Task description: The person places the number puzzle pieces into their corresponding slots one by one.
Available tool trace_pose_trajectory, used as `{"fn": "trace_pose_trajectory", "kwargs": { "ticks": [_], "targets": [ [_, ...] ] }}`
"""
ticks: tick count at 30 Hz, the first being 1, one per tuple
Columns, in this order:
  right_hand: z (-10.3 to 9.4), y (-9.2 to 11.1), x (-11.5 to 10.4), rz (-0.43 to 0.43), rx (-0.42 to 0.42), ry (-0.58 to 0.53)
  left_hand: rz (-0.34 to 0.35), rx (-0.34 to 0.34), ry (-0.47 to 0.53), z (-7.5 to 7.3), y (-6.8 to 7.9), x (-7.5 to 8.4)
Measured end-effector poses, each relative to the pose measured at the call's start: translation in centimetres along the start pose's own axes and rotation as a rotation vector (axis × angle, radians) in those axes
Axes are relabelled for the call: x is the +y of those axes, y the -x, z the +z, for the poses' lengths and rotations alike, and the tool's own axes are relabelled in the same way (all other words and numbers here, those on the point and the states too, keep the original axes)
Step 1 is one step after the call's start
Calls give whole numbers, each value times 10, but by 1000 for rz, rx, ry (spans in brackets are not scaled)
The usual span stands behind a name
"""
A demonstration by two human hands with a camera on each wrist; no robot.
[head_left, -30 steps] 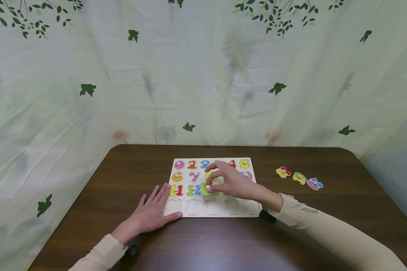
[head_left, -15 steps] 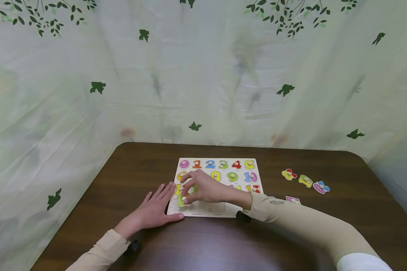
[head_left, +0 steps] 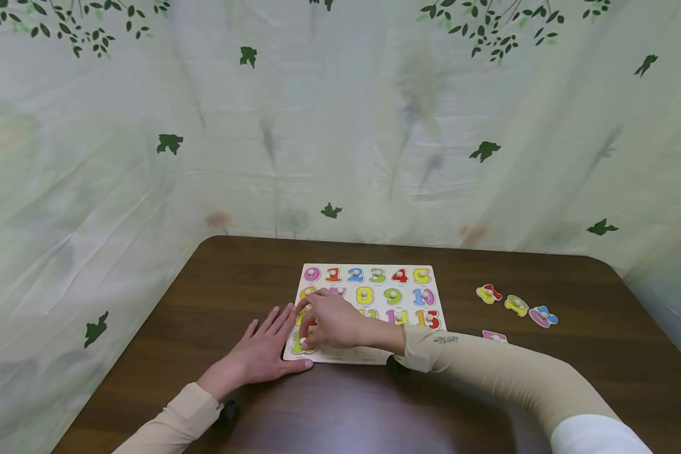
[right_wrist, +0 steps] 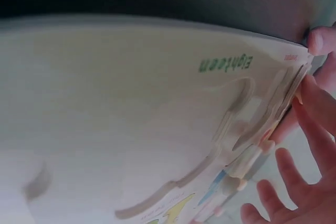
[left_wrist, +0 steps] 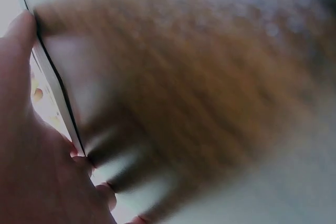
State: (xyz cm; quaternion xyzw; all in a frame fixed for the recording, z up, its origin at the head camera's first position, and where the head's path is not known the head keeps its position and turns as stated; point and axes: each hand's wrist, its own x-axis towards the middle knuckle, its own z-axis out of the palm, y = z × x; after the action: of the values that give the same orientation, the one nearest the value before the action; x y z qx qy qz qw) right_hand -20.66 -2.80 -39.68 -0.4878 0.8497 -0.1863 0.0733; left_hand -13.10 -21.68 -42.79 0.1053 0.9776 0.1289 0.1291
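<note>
A white number puzzle board (head_left: 346,358) lies on the table, its upper rows filled with bright knobbed numerals. My right hand (head_left: 337,321) reaches across it to the front left corner. Thumb and index finger pinch the white knob of a number puzzle piece (head_left: 297,344) with a green 1; its second digit is covered by the hand. That piece sits over the start of the bottom row. Flat along the board's left edge rests my left hand (head_left: 261,353), thumb on the front corner. The right wrist view shows bottom-row recesses and the printed word "Eighteen" (right_wrist: 226,63).
On the dark brown table (head_left: 408,410) to the right lie several loose number pieces, among them a red and yellow one (head_left: 489,294) and a blue and pink one (head_left: 543,316). A pink piece (head_left: 495,335) is partly behind the right sleeve. A leaf-patterned curtain (head_left: 340,126) hangs behind.
My right hand has carried the green-numbered piece left and nearer, from mid-board to the front left corner. The left hand stays at the board's edge; the head view has shifted slightly.
</note>
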Motion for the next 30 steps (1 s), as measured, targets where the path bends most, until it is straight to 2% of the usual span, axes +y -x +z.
{"fn": "trace_pose_trajectory", "kwargs": {
  "ticks": [7,10,15,23,27,30],
  "targets": [
    [0,-1,-4,-8,5,64,3,19,30,0,-1,2],
    [-3,1,-2,-2,-7,33,1,-1,15,-3,-1,5],
    [-14,8,7,60,9,-59,-21,-34,12,-10,0,11],
    [-42,43,24,139,136,-242,-25,-21,15,-9,0,9],
    [-53,68,36,201,235,-305,-46,-25,0,-4,-3,5],
    [-64,89,50,237,323,-321,-52,-36,5,-8,-2,7]
  ]
}}
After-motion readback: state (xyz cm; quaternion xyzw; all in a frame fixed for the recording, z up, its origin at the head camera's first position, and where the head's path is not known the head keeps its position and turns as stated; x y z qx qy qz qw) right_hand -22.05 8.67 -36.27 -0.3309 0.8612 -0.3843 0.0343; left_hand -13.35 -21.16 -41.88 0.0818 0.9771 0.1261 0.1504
